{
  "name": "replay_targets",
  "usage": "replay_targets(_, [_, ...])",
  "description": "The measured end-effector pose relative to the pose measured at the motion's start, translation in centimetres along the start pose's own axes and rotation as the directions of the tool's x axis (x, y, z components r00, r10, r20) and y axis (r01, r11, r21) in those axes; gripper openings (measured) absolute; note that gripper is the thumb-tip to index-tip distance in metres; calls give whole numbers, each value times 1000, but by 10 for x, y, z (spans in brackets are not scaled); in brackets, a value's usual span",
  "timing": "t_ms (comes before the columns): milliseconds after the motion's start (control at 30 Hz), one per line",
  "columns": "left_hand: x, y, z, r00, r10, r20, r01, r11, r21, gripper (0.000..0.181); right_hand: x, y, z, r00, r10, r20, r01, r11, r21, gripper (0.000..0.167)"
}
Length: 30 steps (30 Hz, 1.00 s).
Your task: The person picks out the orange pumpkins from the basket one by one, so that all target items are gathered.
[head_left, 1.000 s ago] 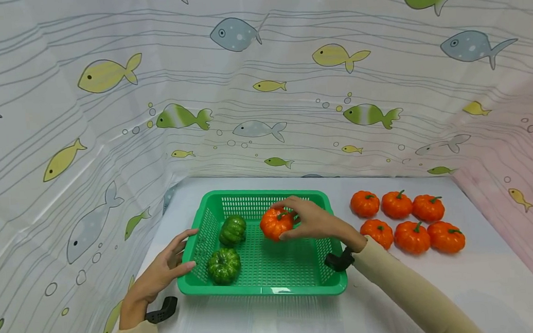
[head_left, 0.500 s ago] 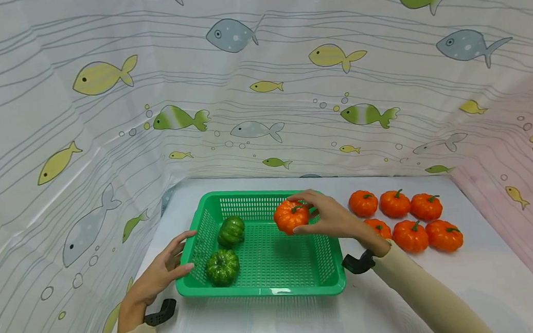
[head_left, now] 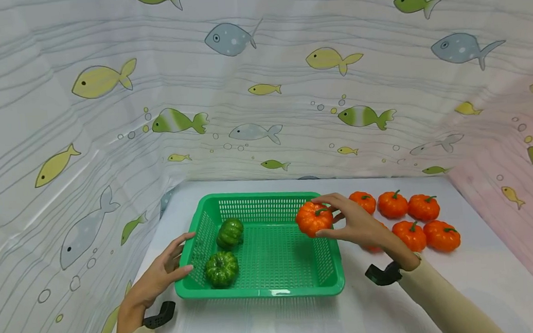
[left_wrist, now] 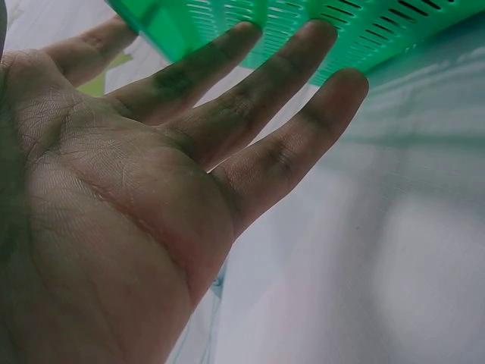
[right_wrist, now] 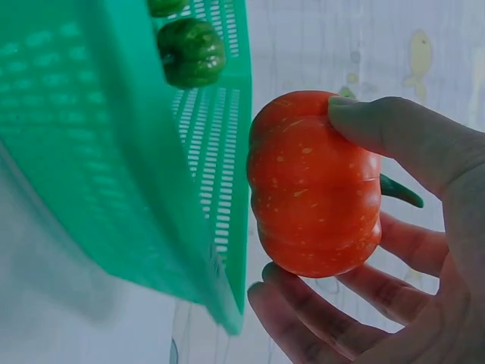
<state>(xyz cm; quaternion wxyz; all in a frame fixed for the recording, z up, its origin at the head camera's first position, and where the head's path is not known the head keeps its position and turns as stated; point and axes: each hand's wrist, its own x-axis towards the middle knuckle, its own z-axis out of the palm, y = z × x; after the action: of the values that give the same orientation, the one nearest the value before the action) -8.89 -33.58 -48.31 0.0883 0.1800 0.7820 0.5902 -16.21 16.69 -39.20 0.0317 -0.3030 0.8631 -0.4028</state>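
Note:
My right hand (head_left: 358, 223) holds a small orange pumpkin (head_left: 313, 219) between thumb and fingers, above the right side of a green plastic basket (head_left: 261, 293). In the right wrist view the thumb lies on one side of the orange pumpkin (right_wrist: 314, 189) and the fingers on the other, with its green stem towards the palm. Two green pumpkins, one further back (head_left: 230, 233) and one nearer (head_left: 221, 269), sit in the left part of the basket. At the basket's left side is my left hand (head_left: 160, 274); its extended fingertips (left_wrist: 345, 87) touch the basket wall in the left wrist view.
Several orange pumpkins (head_left: 410, 236) stand in two rows on the white table (head_left: 478, 280), right of the basket. My right forearm and hand partly cover the nearest ones. A fish-patterned curtain (head_left: 253, 105) surrounds the table at the back and sides.
My right hand has lifted the orange pumpkin from the middle of the basket and carried it right, towards the basket's right rim. My left hand stays at the basket's left side.

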Motion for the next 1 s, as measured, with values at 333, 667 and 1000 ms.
replay_targets(333, [0, -2, 0, 1000, 6, 3, -6, 1000, -12, 74, -33, 13, -12, 997, 40, -62, -44, 998, -52, 70])
replay_targets(667, [1, -3, 0, 1000, 7, 7, -7, 1000, 0, 74, -71, 28, -21, 989, 98, -112, -101, 995, -23, 69])
replay_targets(1000, [2, -4, 0, 1000, 2, 2, -2, 1000, -7, 74, -104, 46, -25, 968, 194, -160, -205, 977, -57, 71])
